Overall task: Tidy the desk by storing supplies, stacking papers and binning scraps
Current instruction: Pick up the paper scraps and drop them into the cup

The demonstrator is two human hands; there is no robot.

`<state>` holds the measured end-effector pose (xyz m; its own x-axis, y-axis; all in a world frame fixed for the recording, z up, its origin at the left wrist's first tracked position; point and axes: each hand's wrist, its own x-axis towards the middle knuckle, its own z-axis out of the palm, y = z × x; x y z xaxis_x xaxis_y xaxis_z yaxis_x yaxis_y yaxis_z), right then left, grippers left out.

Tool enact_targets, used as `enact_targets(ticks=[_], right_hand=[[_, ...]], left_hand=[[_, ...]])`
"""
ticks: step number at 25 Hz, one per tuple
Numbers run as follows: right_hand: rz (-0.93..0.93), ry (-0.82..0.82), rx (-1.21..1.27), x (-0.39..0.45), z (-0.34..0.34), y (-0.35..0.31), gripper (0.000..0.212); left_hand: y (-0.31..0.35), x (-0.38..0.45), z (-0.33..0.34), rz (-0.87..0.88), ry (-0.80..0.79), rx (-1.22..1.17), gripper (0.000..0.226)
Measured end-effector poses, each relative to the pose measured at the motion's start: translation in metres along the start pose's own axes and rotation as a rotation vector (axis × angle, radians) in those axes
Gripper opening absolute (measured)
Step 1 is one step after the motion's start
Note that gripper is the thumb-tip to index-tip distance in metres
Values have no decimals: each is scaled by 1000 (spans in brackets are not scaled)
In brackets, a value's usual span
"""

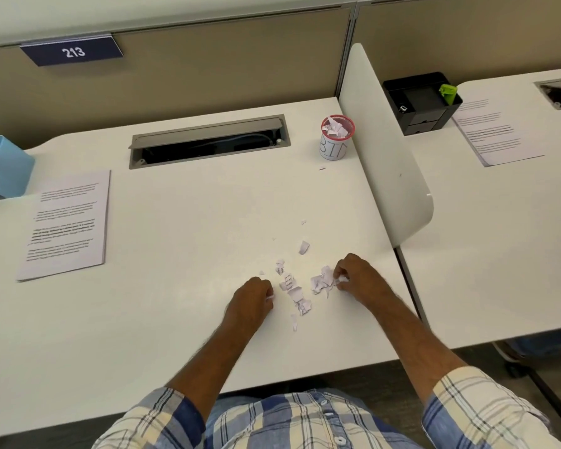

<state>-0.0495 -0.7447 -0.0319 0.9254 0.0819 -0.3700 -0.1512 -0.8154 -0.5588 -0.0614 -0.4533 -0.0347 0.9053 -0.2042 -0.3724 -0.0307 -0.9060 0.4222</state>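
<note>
Both hands are down on the white desk top (175, 254), gathering torn paper. Our left hand (251, 298) has its fingers curled in, and a sliver of white shows at the fingertips, so we judge it pinches a small scrap. Our right hand (358, 277) curls likewise round a scrap at the edge of the loose heap of torn white paper scraps (297, 290), which lies between the two hands, near the front right of the desk. A few stray bits sit further back, one larger piece (304, 247) just beyond the heap.

The small white cup with a red rim, lettered BIN (336, 139), stands well apart from the heap, at the back beside the white divider panel (386, 163), and already looks heaped with scraps.

We see these risks: the pieces are tiny and light, so a loose pinch could shed them on the way to the cup; a full cup may spill over or tip when pressed; sweeping could push scraps off the desk edge. The stack of printed white sheets (67, 225) at the left lies well apart.
</note>
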Motion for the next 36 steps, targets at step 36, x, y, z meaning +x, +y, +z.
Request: enact_targets(ticks=[36], right_hand=[[86, 472, 742, 201, -171, -87, 19]], left_hand=[[133, 269, -197, 175, 182, -468, 10]])
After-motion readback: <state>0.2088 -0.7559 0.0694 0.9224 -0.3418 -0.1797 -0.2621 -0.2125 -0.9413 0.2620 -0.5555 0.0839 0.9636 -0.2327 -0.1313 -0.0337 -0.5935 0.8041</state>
